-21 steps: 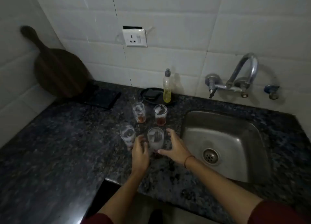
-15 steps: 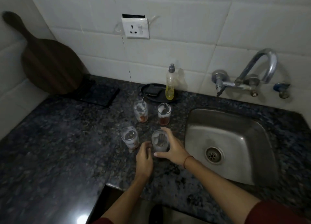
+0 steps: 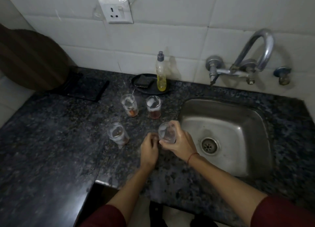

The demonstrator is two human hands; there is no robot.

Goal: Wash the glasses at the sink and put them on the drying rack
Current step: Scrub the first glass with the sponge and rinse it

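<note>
My right hand (image 3: 180,144) grips a clear glass (image 3: 166,133) just left of the steel sink (image 3: 226,136). My left hand (image 3: 149,149) sits right beside that glass with its fingers loosely curled, holding nothing. Three other glasses stand on the dark granite counter (image 3: 51,141): one at the near left (image 3: 117,133) and two further back, the left one (image 3: 129,107) with an orange residue and the right one (image 3: 154,109) with reddish liquid. The tap (image 3: 245,61) curves out of the tiled wall above the sink. No drying rack is in view.
A yellow dish-soap bottle (image 3: 161,73) stands on a black tray (image 3: 150,83) with a dark sponge (image 3: 142,81). A black flat mat (image 3: 85,87) and a round wooden board (image 3: 30,59) sit at the back left. A wall socket (image 3: 118,11) is above.
My right hand has wrapped round the near glass and shifted it slightly toward the sink. My left hand has drawn its fingers in beside it. The camera has moved closer.
</note>
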